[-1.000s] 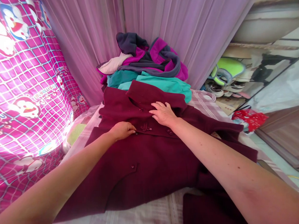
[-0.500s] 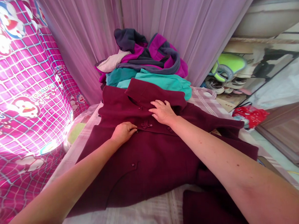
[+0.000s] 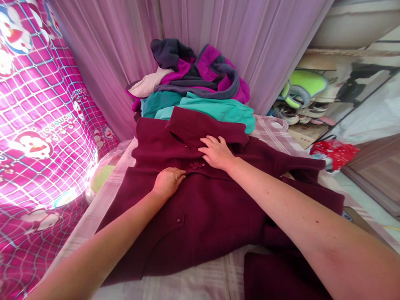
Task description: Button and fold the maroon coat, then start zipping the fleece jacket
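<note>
Clock centred on coat, 12 at top of view. Noted: maroon coat (image 3: 219,211) at centre, front side up, spread over plaid sheet (image 3: 180,294), with collar (image 3: 205,125) at 12. Observed left hand (image 3: 170,182) at about 10, fingertips pinched together on coat's front edge, just beside knotted trim (image 3: 197,164). Observed right hand (image 3: 216,152) at about 1, palm down, fingers spread and lightly bent, resting on cloth just below collar.

Surroundings logged. At 12, touching collar: teal garment (image 3: 214,109), with grey-and-magenta fleece (image 3: 190,89) heaped on top and pale cloth (image 3: 149,83) at its left. Behind heap: purple curtain (image 3: 125,29). At 9 to 10: pink printed fabric (image 3: 37,144), glaring in light. At 9, beside sheet edge: yellow-green item (image 3: 102,177) in plastic; cannot identify. At 2, well apart from coat: neon item (image 3: 308,90) above shoes (image 3: 286,115). Between 2 and 3: red bag (image 3: 342,151). Between 3 and 4: apparent phone (image 3: 362,224), partly covered by right forearm. Between 4 and 5: dark maroon cloth (image 3: 278,279); cannot tell whether part of coat.

Obstructions: collar flanked by heap at 12; coat partly hidden by left forearm at 8, by right forearm at 3 to 4.
</note>
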### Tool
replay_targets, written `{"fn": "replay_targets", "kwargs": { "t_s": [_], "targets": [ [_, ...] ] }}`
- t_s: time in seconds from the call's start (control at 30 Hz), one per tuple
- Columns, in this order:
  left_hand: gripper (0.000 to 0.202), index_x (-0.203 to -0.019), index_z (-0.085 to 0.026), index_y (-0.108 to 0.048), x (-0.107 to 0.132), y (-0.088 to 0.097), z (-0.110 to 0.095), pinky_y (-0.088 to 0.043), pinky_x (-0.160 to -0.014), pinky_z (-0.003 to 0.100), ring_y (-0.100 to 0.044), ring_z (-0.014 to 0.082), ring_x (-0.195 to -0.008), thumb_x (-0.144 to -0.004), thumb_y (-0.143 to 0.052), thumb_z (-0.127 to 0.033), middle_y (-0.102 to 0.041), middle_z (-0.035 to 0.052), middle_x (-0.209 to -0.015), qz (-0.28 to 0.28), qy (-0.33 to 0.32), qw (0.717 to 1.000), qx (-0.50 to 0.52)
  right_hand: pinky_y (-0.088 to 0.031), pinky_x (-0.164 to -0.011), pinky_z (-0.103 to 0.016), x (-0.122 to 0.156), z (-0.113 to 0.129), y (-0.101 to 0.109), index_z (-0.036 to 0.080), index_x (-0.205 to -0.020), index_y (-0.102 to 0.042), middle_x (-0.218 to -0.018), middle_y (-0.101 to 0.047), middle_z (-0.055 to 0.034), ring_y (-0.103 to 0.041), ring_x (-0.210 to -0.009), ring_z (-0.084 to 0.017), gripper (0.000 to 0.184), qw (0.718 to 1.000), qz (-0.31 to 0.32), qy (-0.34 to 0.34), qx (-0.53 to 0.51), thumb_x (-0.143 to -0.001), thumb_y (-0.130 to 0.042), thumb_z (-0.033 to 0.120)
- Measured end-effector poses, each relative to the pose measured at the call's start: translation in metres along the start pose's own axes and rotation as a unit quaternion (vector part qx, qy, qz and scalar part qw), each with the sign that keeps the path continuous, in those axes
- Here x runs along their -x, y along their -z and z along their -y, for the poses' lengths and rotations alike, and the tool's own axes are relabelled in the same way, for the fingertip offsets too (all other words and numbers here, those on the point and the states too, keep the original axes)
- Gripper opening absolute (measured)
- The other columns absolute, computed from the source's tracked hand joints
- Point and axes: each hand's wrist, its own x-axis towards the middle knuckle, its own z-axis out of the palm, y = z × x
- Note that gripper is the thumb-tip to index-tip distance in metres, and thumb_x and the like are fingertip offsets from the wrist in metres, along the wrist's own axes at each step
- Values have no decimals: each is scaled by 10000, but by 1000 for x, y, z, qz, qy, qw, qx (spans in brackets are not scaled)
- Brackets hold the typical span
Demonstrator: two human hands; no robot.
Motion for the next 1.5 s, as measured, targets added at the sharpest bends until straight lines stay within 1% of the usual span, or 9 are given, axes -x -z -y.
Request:
{"fn": "replay_targets", "kwargs": {
  "t_s": [0.1, 0.3, 0.47, 0.73, 0.9, 1.1, 1.23, 1.37, 1.5],
  "targets": [
    [256, -1093, -242, -742, -1, 2, -4, -532, -881, 309, -693, 198, -927, -944, -543, -302, -763, 45, -1031, 11, -6, 1000, -19, -288, -1106, -632, 1, 0, -1, 262, -1274, -659, -1546, -411, -84, -318, -1421, -318, 377, 1000, -4, 2, 0, -917, -537, 256],
    [306, -1170, -225, -712, 1, 8, -5, -530, -914, 318, -692, 192, -962, -970, -481, -224, -752, 53, -1064, 62, -54, 995, -57, -282, -1111, -623, 3, 0, -2, 271, -1273, -658, -1547, -411, -76, -312, -1423, -309, 383, 1000, -1, 2, -6, -915, -525, 250],
    [392, -1261, -205, -664, 5, 9, -6, -508, -963, 317, -668, 181, -1011, -962, -425, -122, -720, 70, -1144, 70, -80, 992, -62, -269, -1116, -623, 2, 1, -4, 270, -1281, -653, -1557, -395, -78, -300, -1428, -315, 393, 1000, -2, -3, -6, -912, -521, 250],
    [441, -1326, -194, -610, 7, 9, -9, -474, -976, 355, -629, 211, -1044, -941, -416, -97, -673, 97, -1212, 116, -97, 983, -101, -271, -1118, -616, 3, 0, -6, 266, -1280, -655, -1556, -395, -78, -300, -1426, -322, 392, 1000, -5, 2, -6, -906, -539, 255],
    [402, -1299, -200, -617, 4, 6, -11, -473, -948, 362, -632, 213, -1019, -955, -424, -124, -676, 115, -1147, 119, -86, 984, -99, -272, -1115, -626, 4, 2, -3, 259, -1277, -656, -1558, -392, -82, -300, -1427, -319, 390, 1000, 1, 1, -6, -911, -521, 247],
    [381, -1269, -178, -637, 2, 8, -17, -475, -912, 352, -642, 218, -980, -960, -422, -126, -683, 121, -1095, 134, -74, 979, -134, -290, -1110, -615, 8, 4, 4, 253, -1289, -646, -1551, -403, -85, -311, -1422, -313, 402, 1000, 16, 10, -6, -904, -530, 243],
    [417, -1278, -216, -641, 5, 9, -11, -474, -958, 318, -638, 194, -1031, -931, -443, -95, -694, 84, -1148, 108, -55, 989, -82, -296, -1106, -615, 9, 3, 2, 255, -1285, -647, -1549, -404, -88, -317, -1420, -318, 398, 1000, 13, 13, -1, -898, -551, 249],
    [330, -1201, -220, -693, -2, 10, -4, -494, -969, 331, -650, 208, -1033, -933, -502, -198, -724, 59, -1122, 74, -12, 997, -18, -298, -1103, -616, 8, 2, -3, 260, -1287, -643, -1549, -404, -94, -317, -1419, -325, 405, 1000, 11, 16, 1, -887, -580, 253],
    [286, -1087, -220, -739, -8, 13, 0, -512, -945, 339, -674, 215, -998, -939, -495, -237, -751, 50, -1062, 65, 14, 998, 21, -307, -1101, -605, 8, 0, -2, 270, -1284, -646, -1549, -405, -90, -325, -1416, -322, 400, 1000, 16, 21, -1, -891, -575, 253]
  ]
}}
